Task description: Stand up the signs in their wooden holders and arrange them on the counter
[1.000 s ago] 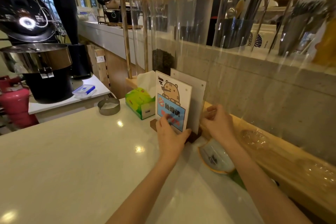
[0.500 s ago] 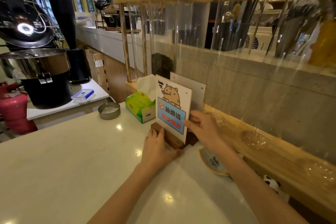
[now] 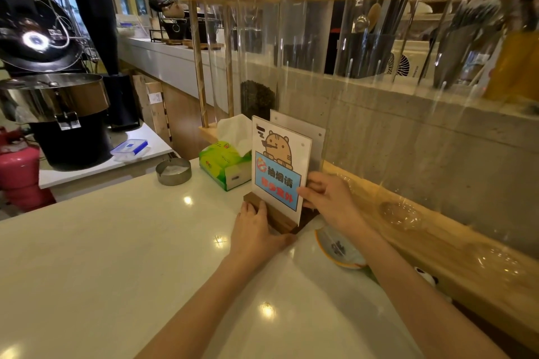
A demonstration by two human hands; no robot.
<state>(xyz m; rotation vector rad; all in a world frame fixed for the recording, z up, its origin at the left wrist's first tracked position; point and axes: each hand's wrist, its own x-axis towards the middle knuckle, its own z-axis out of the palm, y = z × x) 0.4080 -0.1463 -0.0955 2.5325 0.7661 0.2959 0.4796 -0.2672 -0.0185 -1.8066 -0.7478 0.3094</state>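
Note:
An acrylic sign (image 3: 280,160) with a cartoon tiger and a blue panel stands upright in a dark wooden holder (image 3: 278,220) on the white counter (image 3: 116,256). My left hand (image 3: 256,230) rests against the holder's front edge, fingers on the wood. My right hand (image 3: 329,201) pinches the sign's lower right edge. A second sign (image 3: 315,137), seen blank from here, stands close behind the first; its base is hidden.
A green tissue box (image 3: 224,163) and a round metal ashtray (image 3: 173,172) sit left of the signs. A shallow ceramic dish (image 3: 338,248) lies under my right forearm. A wooden ledge (image 3: 437,236) with clear acrylic panels runs along the right. A black roaster (image 3: 58,90) stands far left.
My left hand dropped from the sign's face to the wooden holder. My right hand came from behind to the sign's right edge. The sign and holder shifted slightly towards me.

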